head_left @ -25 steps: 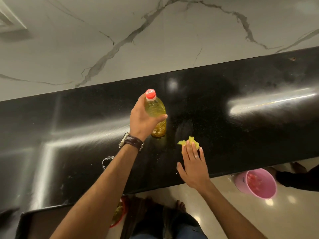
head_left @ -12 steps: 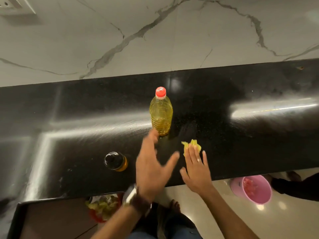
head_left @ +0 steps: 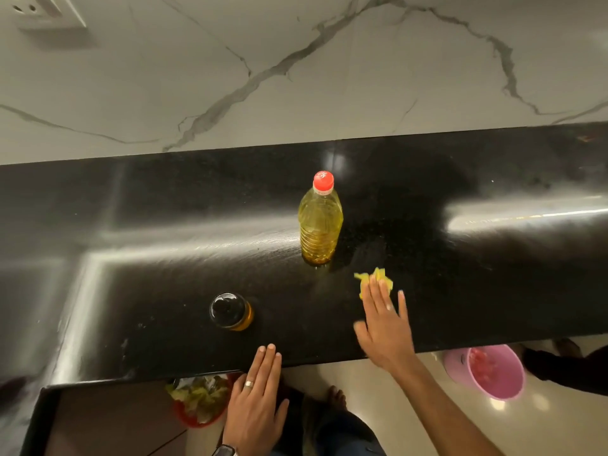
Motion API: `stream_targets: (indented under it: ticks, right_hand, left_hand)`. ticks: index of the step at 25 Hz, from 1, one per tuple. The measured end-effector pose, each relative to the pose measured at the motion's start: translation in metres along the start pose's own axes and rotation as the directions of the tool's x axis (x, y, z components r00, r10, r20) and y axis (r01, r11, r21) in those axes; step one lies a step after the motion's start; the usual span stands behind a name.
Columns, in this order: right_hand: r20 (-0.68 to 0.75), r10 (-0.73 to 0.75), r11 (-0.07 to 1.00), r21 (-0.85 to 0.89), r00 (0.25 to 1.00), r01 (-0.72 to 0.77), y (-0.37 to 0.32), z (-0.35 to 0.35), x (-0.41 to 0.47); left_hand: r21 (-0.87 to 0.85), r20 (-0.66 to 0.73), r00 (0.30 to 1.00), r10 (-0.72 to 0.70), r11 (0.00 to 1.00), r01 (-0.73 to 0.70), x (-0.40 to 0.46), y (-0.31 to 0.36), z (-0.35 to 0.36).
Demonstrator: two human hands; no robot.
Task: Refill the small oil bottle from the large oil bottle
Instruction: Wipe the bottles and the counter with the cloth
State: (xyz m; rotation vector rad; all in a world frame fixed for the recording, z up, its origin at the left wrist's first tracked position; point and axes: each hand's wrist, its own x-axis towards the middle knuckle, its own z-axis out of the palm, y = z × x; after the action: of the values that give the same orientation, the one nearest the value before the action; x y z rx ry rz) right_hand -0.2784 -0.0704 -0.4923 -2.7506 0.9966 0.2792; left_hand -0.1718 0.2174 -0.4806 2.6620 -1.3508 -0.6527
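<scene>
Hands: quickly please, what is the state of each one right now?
Left hand: open, fingers straight, fingertips at the counter edge, holding nothing.
Right hand: open, straight fingers pressing the yellow cloth onto the counter.

The right hand (head_left: 385, 327) is motion-blurred, and its fingers cover most of a crumpled yellow cloth (head_left: 375, 279), so only the cloth's far edge shows. The small oil bottle (head_left: 232, 311) is seen almost from straight above, its dark cap hiding nearly all of its body, so its fill level cannot be told. The picture's bottom edge cuts off the wristwatch (head_left: 225, 450) by the left hand (head_left: 255, 403), and the black countertop (head_left: 148, 258) hides part of the red bin (head_left: 197, 403) beneath it.
</scene>
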Motion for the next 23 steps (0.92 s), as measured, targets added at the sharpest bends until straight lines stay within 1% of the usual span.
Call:
stream_targets:
  ticks: [1, 3, 4, 5, 7, 8, 9, 10, 11, 12, 13, 14, 15, 17, 18, 20, 21, 22, 23]
  right_hand:
    - [0.003, 0.028, 0.999, 0.020, 1.000, -0.028, -0.009, -0.008, 0.027]
    - [0.031, -0.007, 1.000, 0.016, 0.999, 0.007, -0.035, -0.015, 0.055]
    - [0.036, -0.059, 0.998, 0.019, 0.998, 0.058, -0.045, -0.012, 0.051]
    - [0.036, -0.143, 0.990, 0.015, 0.989, 0.142, -0.051, -0.005, 0.036]
    - [0.059, -0.343, 0.939, 0.014, 0.938, 0.342, -0.049, 0.016, -0.020]
    - [0.094, -0.407, 0.913, 0.006, 0.908, 0.409, -0.039, 0.021, -0.044]
    - [0.091, -0.415, 0.909, -0.008, 0.905, 0.417, -0.024, 0.023, -0.055]
    - [0.082, -0.358, 0.933, -0.008, 0.930, 0.360, -0.013, 0.021, -0.050]
    - [0.056, -0.263, 0.964, -0.011, 0.963, 0.264, -0.008, 0.016, -0.033]
    - [0.043, -0.167, 0.986, 0.000, 0.985, 0.167, -0.012, 0.006, -0.011]
    - [0.025, -0.101, 0.995, 0.014, 0.995, 0.100, -0.022, -0.003, 0.013]
    - [0.037, -0.078, 0.997, 0.023, 0.996, 0.078, -0.039, -0.010, 0.032]
    - [0.049, -0.101, 0.995, 0.027, 0.994, 0.100, -0.058, -0.013, 0.042]
    - [0.051, -0.218, 0.975, 0.058, 0.975, 0.215, -0.089, -0.003, 0.034]
    - [0.076, -0.282, 0.958, 0.070, 0.956, 0.277, -0.095, 0.005, 0.018]
    - [0.093, -0.376, 0.926, 0.077, 0.922, 0.369, -0.084, 0.018, -0.013]
    - [0.088, -0.394, 0.919, 0.071, 0.915, 0.389, -0.072, 0.019, -0.019]
    - [0.080, -0.370, 0.929, 0.058, 0.925, 0.367, -0.062, 0.018, -0.016]
    - [0.061, -0.315, 0.949, 0.040, 0.947, 0.313, -0.058, 0.014, -0.006]
  left_hand:
    - [-0.007, 0.010, 1.000, -0.004, 1.000, 0.004, 0.000, -0.001, -0.001]
    - [-0.015, 0.057, 0.998, -0.007, 1.000, 0.008, 0.000, 0.000, -0.005]
    - [-0.012, 0.070, 0.998, -0.003, 1.000, 0.004, 0.000, 0.000, -0.006]
    - [-0.009, 0.061, 0.998, 0.009, 1.000, -0.008, 0.001, -0.002, -0.005]
    - [-0.022, 0.072, 0.997, 0.018, 1.000, -0.017, 0.000, -0.004, -0.007]
    - [-0.025, 0.080, 0.997, 0.020, 1.000, -0.018, -0.002, -0.005, -0.005]
    - [-0.025, 0.066, 0.997, 0.027, 0.999, -0.025, -0.002, -0.007, -0.004]
    - [-0.033, 0.047, 0.998, 0.042, 0.999, -0.040, -0.003, -0.008, -0.003]
    - [-0.037, 0.030, 0.998, 0.053, 0.998, -0.052, -0.003, -0.010, -0.001]
    - [-0.037, 0.048, 0.997, 0.052, 0.998, -0.051, -0.004, -0.011, -0.001]
    - [-0.028, 0.046, 0.998, 0.049, 0.998, -0.048, -0.003, -0.012, -0.002]
    - [-0.019, 0.037, 0.998, 0.045, 0.999, -0.045, -0.003, -0.013, -0.004]
    - [-0.004, 0.040, 0.998, 0.047, 0.999, -0.047, -0.002, -0.013, -0.005]
    - [-0.015, 0.115, 0.991, 0.062, 0.998, -0.060, -0.001, -0.014, -0.005]
    - [-0.024, 0.124, 0.989, 0.076, 0.997, -0.073, -0.001, -0.015, -0.003]
    - [-0.002, 0.122, 0.988, 0.092, 0.996, -0.092, 0.000, -0.015, -0.002]
    - [0.002, 0.136, 0.987, 0.089, 0.996, -0.090, 0.001, -0.015, -0.001]
    - [-0.008, 0.144, 0.986, 0.084, 0.996, -0.084, 0.001, -0.016, 0.000]
    - [-0.014, 0.141, 0.986, 0.084, 0.996, -0.083, 0.002, -0.017, 0.000]
